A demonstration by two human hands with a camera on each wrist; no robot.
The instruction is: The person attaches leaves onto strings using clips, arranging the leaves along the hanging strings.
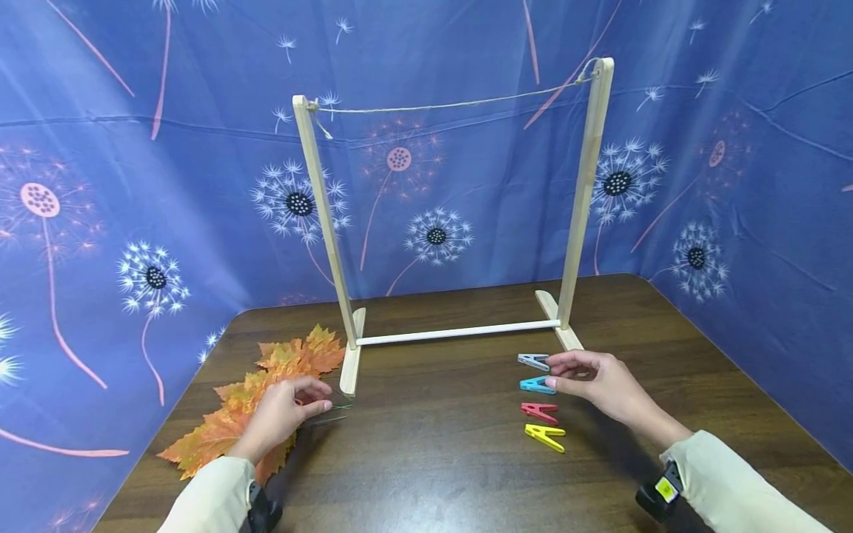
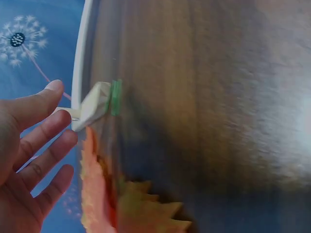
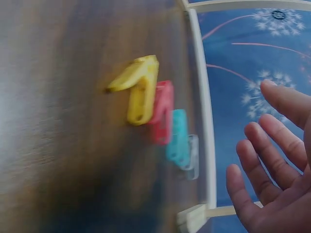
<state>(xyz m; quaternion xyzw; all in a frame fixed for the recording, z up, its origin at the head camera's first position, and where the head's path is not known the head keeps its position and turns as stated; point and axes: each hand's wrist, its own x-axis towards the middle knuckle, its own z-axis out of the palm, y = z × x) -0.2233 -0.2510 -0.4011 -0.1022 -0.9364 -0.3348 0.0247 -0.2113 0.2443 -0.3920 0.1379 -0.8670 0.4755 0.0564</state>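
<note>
My left hand (image 1: 286,411) hovers over the orange artificial maple leaves (image 1: 220,433), fingers loosely bent and apart, near the thin green stems (image 1: 342,407) at their right side. The left wrist view shows nothing between its fingers. On the right, a column of clothespins lies on the table: grey (image 1: 526,359), blue (image 1: 530,384), red (image 1: 533,409) and yellow (image 1: 537,431). My right hand (image 1: 603,381) is beside the grey and blue ones, its fingertips overlapping their right ends in the head view. In the right wrist view its fingers are spread and hold nothing.
Behind both hands stands a wooden frame with a left post (image 1: 326,222), a right post (image 1: 586,200) and a white rod (image 1: 460,333) low between them. Twine (image 1: 433,108) is strung across its top. A blue dandelion-print cloth (image 1: 480,185) hangs behind the brown table (image 1: 440,459).
</note>
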